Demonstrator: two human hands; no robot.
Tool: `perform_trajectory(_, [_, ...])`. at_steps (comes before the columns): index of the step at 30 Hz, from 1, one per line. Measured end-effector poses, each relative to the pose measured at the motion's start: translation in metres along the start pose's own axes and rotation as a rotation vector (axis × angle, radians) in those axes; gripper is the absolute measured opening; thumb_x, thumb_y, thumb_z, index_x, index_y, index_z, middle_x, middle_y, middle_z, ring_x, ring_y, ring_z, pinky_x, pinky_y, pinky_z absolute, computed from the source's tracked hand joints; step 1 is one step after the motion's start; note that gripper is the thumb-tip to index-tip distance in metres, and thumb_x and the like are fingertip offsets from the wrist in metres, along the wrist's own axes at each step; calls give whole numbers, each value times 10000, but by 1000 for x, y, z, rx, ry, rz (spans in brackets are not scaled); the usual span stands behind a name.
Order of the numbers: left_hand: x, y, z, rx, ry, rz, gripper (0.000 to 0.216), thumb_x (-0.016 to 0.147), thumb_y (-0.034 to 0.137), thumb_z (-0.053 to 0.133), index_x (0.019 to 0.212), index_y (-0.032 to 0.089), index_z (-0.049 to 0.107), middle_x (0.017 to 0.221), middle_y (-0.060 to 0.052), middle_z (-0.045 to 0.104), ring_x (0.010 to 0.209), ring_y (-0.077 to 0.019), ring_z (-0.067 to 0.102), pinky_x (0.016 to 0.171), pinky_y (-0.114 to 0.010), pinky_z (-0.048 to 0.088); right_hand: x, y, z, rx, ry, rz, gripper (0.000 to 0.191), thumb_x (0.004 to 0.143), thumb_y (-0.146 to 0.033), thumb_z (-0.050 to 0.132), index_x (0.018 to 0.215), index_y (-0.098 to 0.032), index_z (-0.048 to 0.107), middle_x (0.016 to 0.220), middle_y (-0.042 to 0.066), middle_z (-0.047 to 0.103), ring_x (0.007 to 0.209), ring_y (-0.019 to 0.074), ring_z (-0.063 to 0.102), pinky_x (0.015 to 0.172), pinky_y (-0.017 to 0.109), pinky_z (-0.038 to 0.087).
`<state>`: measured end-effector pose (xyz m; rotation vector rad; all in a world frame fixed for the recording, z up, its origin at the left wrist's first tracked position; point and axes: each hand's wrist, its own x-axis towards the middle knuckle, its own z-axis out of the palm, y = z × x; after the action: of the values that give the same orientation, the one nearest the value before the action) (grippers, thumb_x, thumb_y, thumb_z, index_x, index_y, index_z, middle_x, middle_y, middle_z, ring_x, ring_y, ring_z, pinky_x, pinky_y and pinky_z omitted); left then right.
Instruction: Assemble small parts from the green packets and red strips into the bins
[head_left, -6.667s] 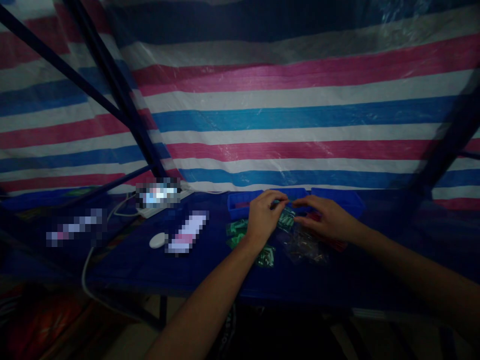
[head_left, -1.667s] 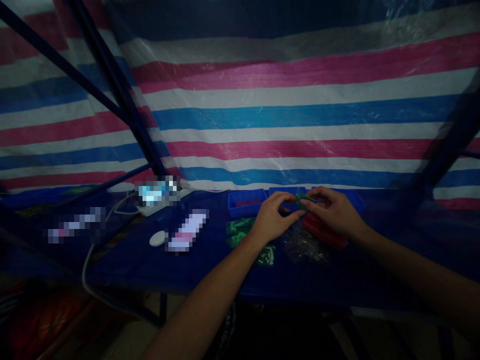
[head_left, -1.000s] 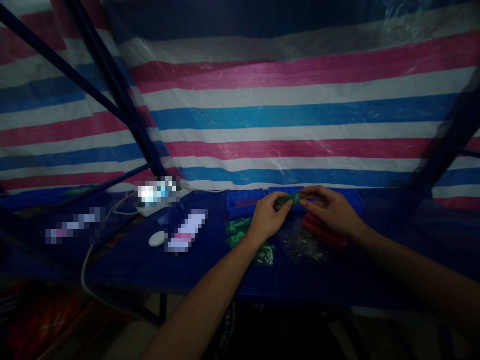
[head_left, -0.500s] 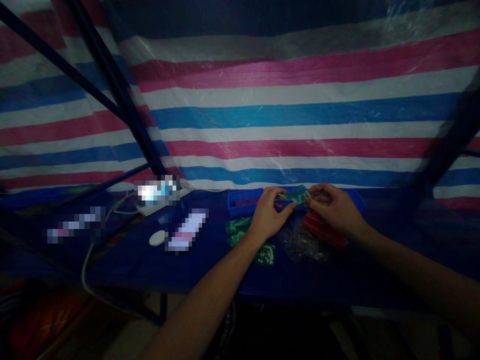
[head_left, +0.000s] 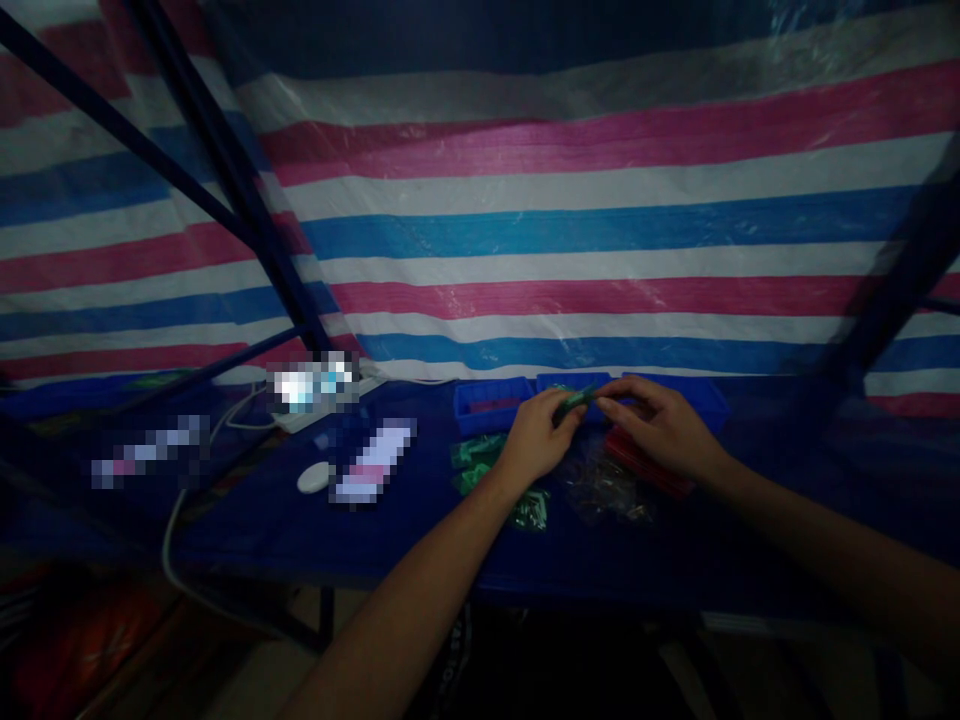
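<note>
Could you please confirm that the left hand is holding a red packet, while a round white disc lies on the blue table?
Not quite: the packet in the left hand is green, not red, as the head view shows. The round white disc does lie on the blue table.

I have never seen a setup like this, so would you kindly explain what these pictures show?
No machine here: these are a person's bare hands, and every picture comes from one head-worn camera looking forward and down. The left hand pinches a small green packet; the right hand has its fingertips at the other end, though its grip is unclear. Behind stand blue bins. On the blue table lie other green packets, a clear bag of small parts, some red pieces and, further left, a white disc.
</note>
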<state>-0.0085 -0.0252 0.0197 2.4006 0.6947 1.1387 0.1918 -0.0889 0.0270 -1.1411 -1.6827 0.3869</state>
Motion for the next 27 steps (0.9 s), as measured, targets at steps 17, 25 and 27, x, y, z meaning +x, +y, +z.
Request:
perform_trajectory(17, [-2,-15,7,-57,256,-101,610,942,239,632,1502,217,393,1284,-135,631,1131,-258,640,927,-433,559,6,24,-7,-368,-19,-178,568,940,-446,635,1471,-266,540,1517,116,549,1397,342,514,1166,560,410])
perform_trajectory(25, [-3,-13,6,18,218,-55,494,947,203,609,1421,224,472,1227,-116,648,1172,-270,621,1031,-495,516,5,31,-9,-444,-300,-205,345,985,-467,567,1246,-305,726,1380,77,670,1332,331,574,1138,586,424])
perform_trajectory(27, [-3,-13,7,28,204,-57,466,945,199,611,1395,223,497,1207,-110,661,1149,-267,633,1026,-495,520,7,27,-13,-476,-266,-221,361,969,-487,588,1233,-284,727,1296,95,706,1255,327,618,1098,554,462])
